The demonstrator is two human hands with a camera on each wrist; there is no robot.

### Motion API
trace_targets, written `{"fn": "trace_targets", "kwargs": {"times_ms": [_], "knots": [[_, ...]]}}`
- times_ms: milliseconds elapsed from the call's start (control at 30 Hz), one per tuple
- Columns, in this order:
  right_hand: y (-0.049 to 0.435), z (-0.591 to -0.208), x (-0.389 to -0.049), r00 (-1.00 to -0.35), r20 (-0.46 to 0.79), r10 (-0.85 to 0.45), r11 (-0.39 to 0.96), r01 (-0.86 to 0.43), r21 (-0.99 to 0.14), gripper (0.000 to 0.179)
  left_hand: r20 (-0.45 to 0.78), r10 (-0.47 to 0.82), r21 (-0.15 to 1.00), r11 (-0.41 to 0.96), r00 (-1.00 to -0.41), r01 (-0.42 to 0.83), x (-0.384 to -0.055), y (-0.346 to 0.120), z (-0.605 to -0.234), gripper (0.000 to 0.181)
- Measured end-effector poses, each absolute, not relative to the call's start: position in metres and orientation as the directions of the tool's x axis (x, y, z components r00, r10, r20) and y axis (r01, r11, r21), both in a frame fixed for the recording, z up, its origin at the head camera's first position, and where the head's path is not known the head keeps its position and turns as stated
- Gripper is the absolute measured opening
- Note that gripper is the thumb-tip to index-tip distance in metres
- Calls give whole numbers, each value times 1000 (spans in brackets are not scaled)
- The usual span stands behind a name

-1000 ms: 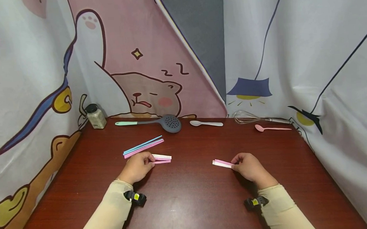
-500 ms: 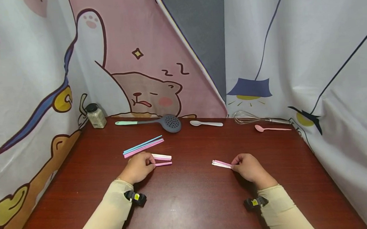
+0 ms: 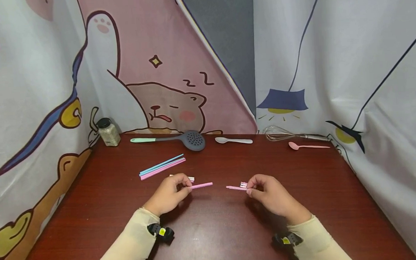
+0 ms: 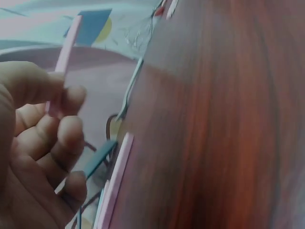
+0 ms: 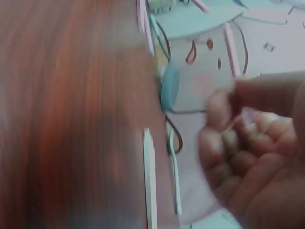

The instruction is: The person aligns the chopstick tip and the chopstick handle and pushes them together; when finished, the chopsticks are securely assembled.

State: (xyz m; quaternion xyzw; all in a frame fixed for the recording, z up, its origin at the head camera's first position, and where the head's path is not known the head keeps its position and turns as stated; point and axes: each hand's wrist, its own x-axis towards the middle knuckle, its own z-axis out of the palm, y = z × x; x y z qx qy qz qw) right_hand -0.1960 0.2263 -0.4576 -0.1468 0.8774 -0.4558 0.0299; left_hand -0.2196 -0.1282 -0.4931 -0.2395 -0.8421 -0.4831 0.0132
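My left hand (image 3: 169, 193) pinches a short pink stick (image 3: 202, 185), which points rightward above the table. Facing it, my right hand (image 3: 273, 195) pinches another pink stick (image 3: 236, 187) with a narrower tip. The two stick ends are close but apart. Beyond my left hand lie white and pink sticks (image 3: 191, 178), partly hidden by the fingers. Behind the right fingers, more short sticks (image 3: 243, 184) rest on the table. In the left wrist view the held pink stick (image 4: 69, 43) slants upward. White sticks (image 5: 150, 176) lie below the hand in the right wrist view.
Longer blue and pink sticks (image 3: 163, 167) lie at the left. Along the back edge are a jar (image 3: 109, 132), a slotted turner (image 3: 193, 140), a white spoon (image 3: 234, 140), a whisk (image 3: 293, 133) and a pink spoon (image 3: 309, 145). Printed curtains hang behind the table (image 3: 213, 232).
My left hand has moved right, lifting one pink stick away from its bundle. My right hand has moved left with one pink stick, leaving the others on the table. The sticks' ends are closer together.
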Motion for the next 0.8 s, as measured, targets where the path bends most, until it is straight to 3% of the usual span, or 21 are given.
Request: {"fn": "trace_targets", "kwargs": {"times_ms": [167,800], "knots": [[216,-457,-191,-929,208,-307,407,-326,-854,9,281,389,852,319,-877,414,-213,-119,-487,6],[207,-454,-184,-936,277,-218,416,-346,-841,11,299,392,863,278,-870,422,-205,-109,-484,9]]}}
